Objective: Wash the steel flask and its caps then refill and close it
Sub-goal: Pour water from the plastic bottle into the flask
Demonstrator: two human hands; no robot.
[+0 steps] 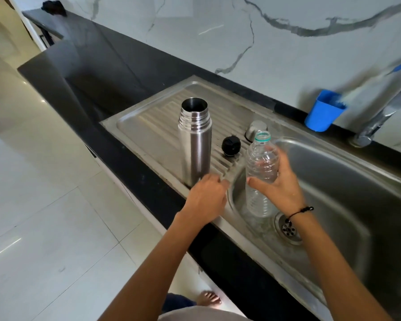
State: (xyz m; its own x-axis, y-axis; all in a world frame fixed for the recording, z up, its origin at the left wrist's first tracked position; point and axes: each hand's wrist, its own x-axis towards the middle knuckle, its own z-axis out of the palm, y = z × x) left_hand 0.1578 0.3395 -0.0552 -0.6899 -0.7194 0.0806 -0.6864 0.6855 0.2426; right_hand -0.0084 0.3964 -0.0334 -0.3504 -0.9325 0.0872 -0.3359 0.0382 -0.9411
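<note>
Steel flask [195, 144] standing upright and uncapped on the ribbed drainboard [153, 126] of the sink, at centre frame, its open mouth facing up. Left hand [206, 198], lower centre, lies just beside the base of the flask with fingers loosely curled and gripping nothing; whether the fingertips touch the flask cannot be told. Right hand [280, 184], right of centre, grips a clear plastic bottle [261, 172] around its middle, thumb on the near side and fingers wrapped behind; the bottle is upright, uncapped, and held over the left edge of the sink basin [345, 181], above the drain [288, 228]. Black inner cap [231, 145] rests on the drainboard between flask and bottle, apart from both hands. Steel outer cap [255, 129] sits just behind the bottle's neck, partly hidden by it. A blue cup [322, 112] stands on the dark surface [97, 72] at upper right, near the tap [385, 112].
</note>
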